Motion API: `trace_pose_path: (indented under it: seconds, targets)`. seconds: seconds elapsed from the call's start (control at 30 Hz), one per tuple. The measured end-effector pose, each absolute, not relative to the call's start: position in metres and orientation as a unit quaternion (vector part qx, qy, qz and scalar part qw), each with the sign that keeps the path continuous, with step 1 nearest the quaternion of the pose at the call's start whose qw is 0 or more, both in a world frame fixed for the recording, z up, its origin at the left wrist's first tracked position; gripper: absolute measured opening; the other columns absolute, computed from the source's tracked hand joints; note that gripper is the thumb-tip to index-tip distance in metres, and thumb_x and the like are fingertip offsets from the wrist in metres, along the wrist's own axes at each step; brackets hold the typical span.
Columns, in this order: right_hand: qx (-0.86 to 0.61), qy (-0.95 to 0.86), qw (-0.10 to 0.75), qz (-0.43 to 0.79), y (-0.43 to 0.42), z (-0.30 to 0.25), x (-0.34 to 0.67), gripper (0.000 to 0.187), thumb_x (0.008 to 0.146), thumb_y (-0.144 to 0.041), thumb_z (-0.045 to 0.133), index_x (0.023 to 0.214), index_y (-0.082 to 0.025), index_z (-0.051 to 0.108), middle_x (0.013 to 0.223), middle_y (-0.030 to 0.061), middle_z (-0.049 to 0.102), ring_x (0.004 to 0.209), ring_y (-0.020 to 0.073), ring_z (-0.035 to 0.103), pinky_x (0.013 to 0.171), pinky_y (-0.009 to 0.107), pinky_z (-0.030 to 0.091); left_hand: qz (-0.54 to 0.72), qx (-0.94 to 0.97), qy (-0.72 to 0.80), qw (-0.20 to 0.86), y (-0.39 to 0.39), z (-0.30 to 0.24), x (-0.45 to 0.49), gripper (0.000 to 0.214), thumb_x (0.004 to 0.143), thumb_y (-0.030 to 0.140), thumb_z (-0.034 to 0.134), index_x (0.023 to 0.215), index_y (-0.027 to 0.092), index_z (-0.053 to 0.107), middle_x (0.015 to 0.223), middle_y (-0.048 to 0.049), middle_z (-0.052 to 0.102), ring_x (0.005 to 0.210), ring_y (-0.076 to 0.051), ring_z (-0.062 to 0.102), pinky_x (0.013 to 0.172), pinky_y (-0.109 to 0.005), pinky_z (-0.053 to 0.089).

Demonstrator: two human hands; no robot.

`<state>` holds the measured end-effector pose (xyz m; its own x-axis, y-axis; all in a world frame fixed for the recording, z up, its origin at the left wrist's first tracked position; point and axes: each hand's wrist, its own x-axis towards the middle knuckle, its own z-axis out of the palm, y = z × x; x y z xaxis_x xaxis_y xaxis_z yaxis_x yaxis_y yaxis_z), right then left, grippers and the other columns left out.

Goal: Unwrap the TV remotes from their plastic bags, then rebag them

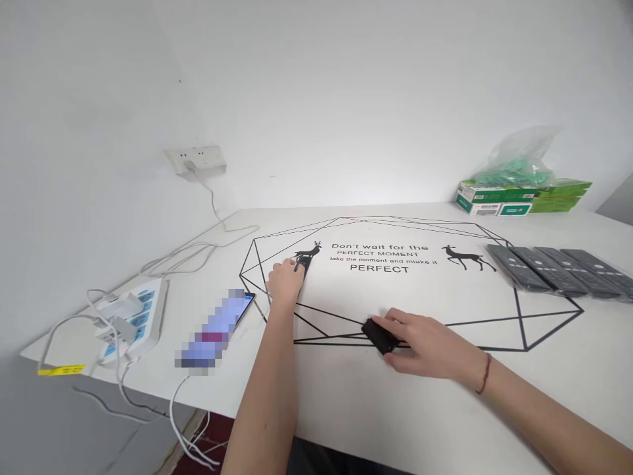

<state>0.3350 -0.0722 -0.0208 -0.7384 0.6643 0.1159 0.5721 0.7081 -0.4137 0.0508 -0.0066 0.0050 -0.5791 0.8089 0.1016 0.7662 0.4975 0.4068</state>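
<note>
Your right hand held a short black block at the near middle of the white surface, over the near lines of the printed outline. The long axis of the block ran diagonally: one end pointed to the far left, the other to the near right, into the gap between thumb and forefinger. The fingers of this hand were partly closed on the block, the forefinger along its far side and the thumb at its near right end. Whether its underside was touching the surface could not be determined. Your left hand was farther forward and to the left, at a slim dark object just below the left printed deer. The long axis of this object ran away from you, its far end leaning slightly to the right. The fingers of the left hand were bent beside and over it; you cannot tell from this view whether they gripped or only touched it. A phone, its screen pixelated, lay left of your left forearm, with a power strip beyond it. Four dark wrapped devices lay side by side on the right, their long axes slanting from far left to near right.
</note>
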Motion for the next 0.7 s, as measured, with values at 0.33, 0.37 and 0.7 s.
trace_pose_path:
  seconds: [0.33, 0.37, 0.7]
  targets:
    - [-0.252, -0.926, 0.250, 0.132, -0.088, -0.043, 0.244, 0.031, 0.083, -0.040, 0.062, 0.098, -0.013, 0.061, 0.112, 0.0145, 0.062, 0.101, 0.0281, 0.058, 0.086, 0.042, 0.049, 0.376, 0.444, 0.812, 0.037, -0.011, 0.019, 0.029, 0.030, 0.081, 0.032, 0.044, 0.101, 0.021, 0.063, 0.103, -0.0069, 0.065, 0.096, -0.022, 0.059, 0.084, -0.031, 0.043]
    - [-0.242, -0.925, 0.258, 0.136, -0.089, -0.044, 0.232, 0.033, 0.083, -0.042, 0.061, 0.101, -0.013, 0.061, 0.114, 0.0143, 0.061, 0.104, 0.0275, 0.057, 0.089, 0.041, 0.047, 0.364, 0.461, 0.806, 0.067, -0.010, 0.017, 0.028, 0.029, 0.079, 0.032, 0.047, 0.100, 0.021, 0.064, 0.101, -0.0068, 0.066, 0.093, -0.022, 0.059, 0.083, -0.031, 0.043]
    - [-0.215, -0.934, 0.255, 0.127, -0.089, -0.044, 0.180, 0.049, 0.084, -0.046, 0.055, 0.121, -0.014, 0.051, 0.133, 0.0112, 0.052, 0.125, 0.0291, 0.040, 0.101, 0.043, 0.037, 0.448, 0.458, 0.755, 0.142, -0.009, 0.015, 0.019, 0.036, 0.079, 0.034, 0.043, 0.103, 0.020, 0.066, 0.092, -0.0034, 0.067, 0.072, -0.016, 0.057, 0.069, -0.027, 0.045]
